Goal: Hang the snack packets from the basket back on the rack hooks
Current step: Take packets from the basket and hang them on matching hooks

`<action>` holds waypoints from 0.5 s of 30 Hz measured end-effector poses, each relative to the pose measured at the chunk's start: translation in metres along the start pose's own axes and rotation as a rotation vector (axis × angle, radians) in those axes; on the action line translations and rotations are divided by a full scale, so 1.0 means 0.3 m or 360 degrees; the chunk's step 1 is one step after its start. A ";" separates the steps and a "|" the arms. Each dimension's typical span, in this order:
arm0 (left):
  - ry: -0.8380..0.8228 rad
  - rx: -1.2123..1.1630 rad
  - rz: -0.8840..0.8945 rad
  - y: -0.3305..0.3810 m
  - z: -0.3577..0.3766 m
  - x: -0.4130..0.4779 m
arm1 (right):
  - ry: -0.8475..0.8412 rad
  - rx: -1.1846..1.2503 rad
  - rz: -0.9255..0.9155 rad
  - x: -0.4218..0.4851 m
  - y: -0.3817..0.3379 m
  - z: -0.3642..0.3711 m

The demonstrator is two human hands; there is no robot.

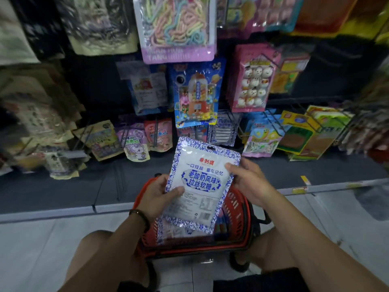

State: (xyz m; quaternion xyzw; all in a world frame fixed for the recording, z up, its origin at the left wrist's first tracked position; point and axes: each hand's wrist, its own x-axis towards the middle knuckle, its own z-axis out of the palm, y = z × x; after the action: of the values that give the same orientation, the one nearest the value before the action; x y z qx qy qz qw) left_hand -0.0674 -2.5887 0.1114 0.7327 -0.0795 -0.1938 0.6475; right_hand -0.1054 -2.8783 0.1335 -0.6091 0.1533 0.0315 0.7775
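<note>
Now, our left hand [156,196]: over the left rim of the red basket [239,207], thumb flat on the front of the white-and-blue snack packet [200,182], fingers hidden behind it, pinching its left edge.
Our right hand [250,182]: over the basket's right rim, thumb on the packet's upper right edge, fingers behind it, pinching as well.
Packet: held between both hands directly above the basket, tilted, printed face toward us, hang hole [209,147] at the end farthest from the basket.
Bracelet [140,216]: dark beads on our left wrist, above the basket's left wall.
Basket contents: a second blue-bordered packet [168,230] lies inside, under the held one.
Basket: on pale floor tiles [42,249], between our knees.
Rack: beyond the basket, wire hooks [273,123] carry rows of coloured packets; a blue gumball-machine packet [195,91] hangs straight past the basket.
</note>
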 end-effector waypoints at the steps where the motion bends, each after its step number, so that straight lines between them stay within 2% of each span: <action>1: 0.0066 -0.0071 0.0005 0.013 0.021 -0.011 | -0.0036 0.0086 0.0021 -0.018 0.016 0.007; 4: 0.0244 -0.0241 -0.0007 0.038 0.076 -0.034 | -0.0187 0.0033 0.0062 -0.073 0.073 0.041; 6: 0.0347 -0.0261 -0.0023 0.057 0.099 -0.039 | -0.0190 -0.0011 -0.0026 -0.085 0.110 0.054; 10: 0.0586 -0.0205 -0.0081 0.061 0.137 -0.040 | -0.0021 -0.0012 -0.0149 -0.095 0.113 0.075; 12: 0.0737 0.0026 0.0007 0.050 0.165 -0.053 | 0.0081 -0.0029 -0.0207 -0.101 0.102 0.092; 13: 0.0747 0.0143 0.0076 0.048 0.181 -0.062 | 0.0129 -0.0052 -0.0242 -0.103 0.096 0.103; 15: 0.0594 0.0185 0.0182 0.065 0.226 -0.077 | 0.0185 -0.0123 -0.0312 -0.110 0.090 0.128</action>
State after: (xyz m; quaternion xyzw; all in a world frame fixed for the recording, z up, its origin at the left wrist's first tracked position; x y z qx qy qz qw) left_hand -0.1120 -2.6456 0.1288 0.7864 -0.0107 -0.0125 0.6175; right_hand -0.1353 -2.8300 0.1254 -0.6515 0.1366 -0.0741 0.7426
